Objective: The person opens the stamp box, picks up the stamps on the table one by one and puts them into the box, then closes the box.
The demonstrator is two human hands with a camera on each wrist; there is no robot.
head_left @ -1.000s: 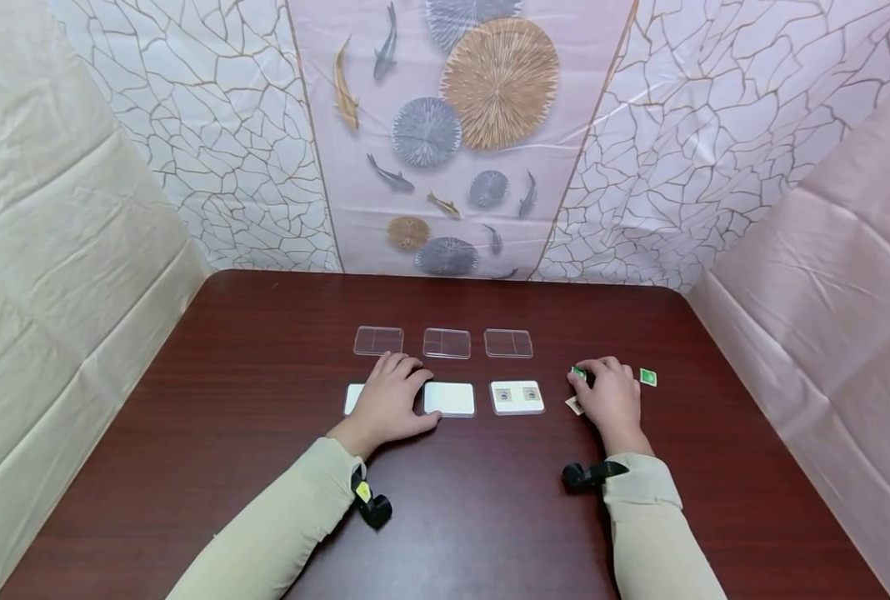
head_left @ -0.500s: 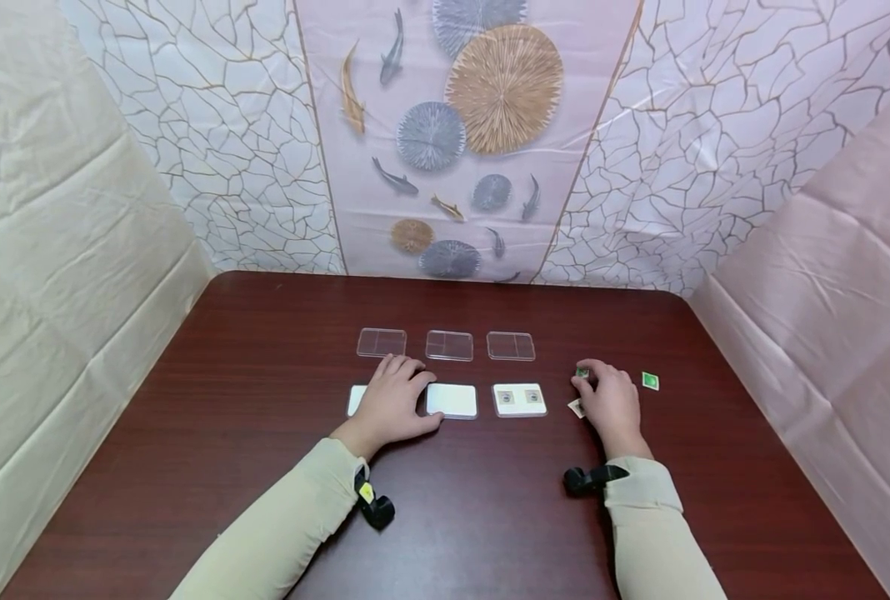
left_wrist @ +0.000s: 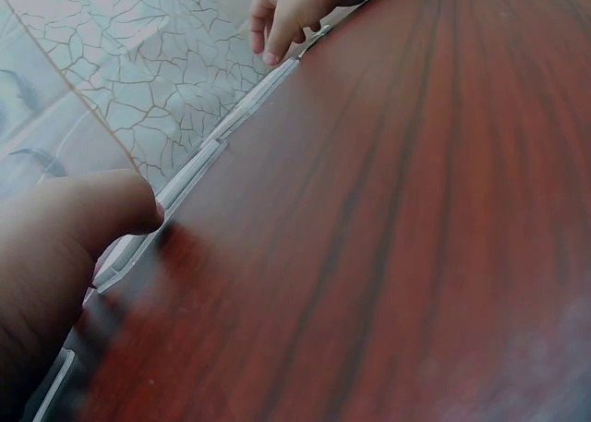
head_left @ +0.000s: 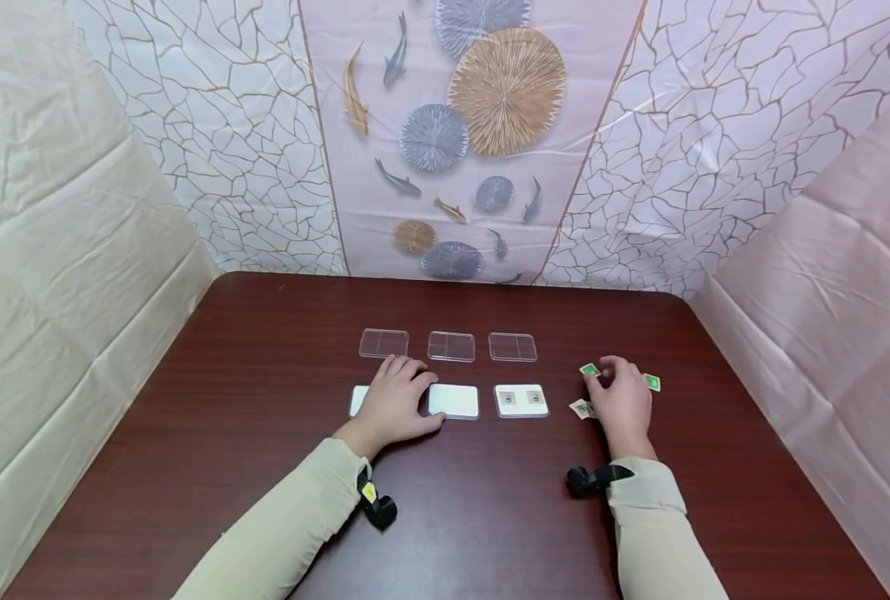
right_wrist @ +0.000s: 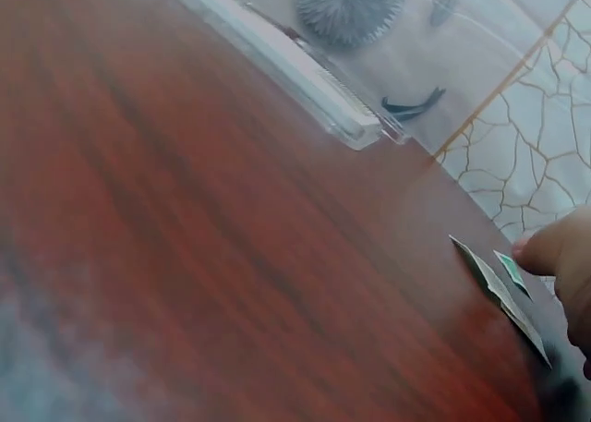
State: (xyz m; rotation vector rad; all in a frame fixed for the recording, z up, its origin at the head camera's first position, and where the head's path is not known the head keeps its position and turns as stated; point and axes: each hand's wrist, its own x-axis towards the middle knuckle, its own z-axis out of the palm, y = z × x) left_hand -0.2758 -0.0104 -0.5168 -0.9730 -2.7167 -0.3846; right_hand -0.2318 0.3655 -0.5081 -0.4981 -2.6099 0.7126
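Step in hand, judging by layout: stamps are prob. being sorted into cases, w/ the R side being picked over for the next pair. R hand [head_left: 621, 404] is hovering low over the loose stamps, fingers bending down, thumb standing apart from them; nothing's showing in btwn, tho some fingertips are hiding. One green stamp [head_left: 590, 369] is lying just past its thumb, another green stamp [head_left: 653, 382] is lying on its far side, partly hiding behind the fingers. Pale stamps [head_left: 582, 408], prob. two, are lying nearer the person, partly under the hand; exact no. unclear.

L hand [head_left: 394, 402] is spreading, fingers fairly straight, over most of the L case [head_left: 357, 401], its thumb lying at the near L corner of the mid case [head_left: 454, 401]. Can't tell how hard it's pressing, if at all.

Mid case is showing plain white, no stamps; R case [head_left: 522, 392] is carrying two printed stamps [head_left: 536, 398] side by side. Three clear lids [head_left: 512, 347] are waiting in a row behind, off the cases, flat on the surface [head_left: 490, 525].

Next move's prob. calling for a fine thumb-and-finger pinch on a stamp edge, these being thin and flat, then a level carry to the mid case. Lids are prob. coming last.
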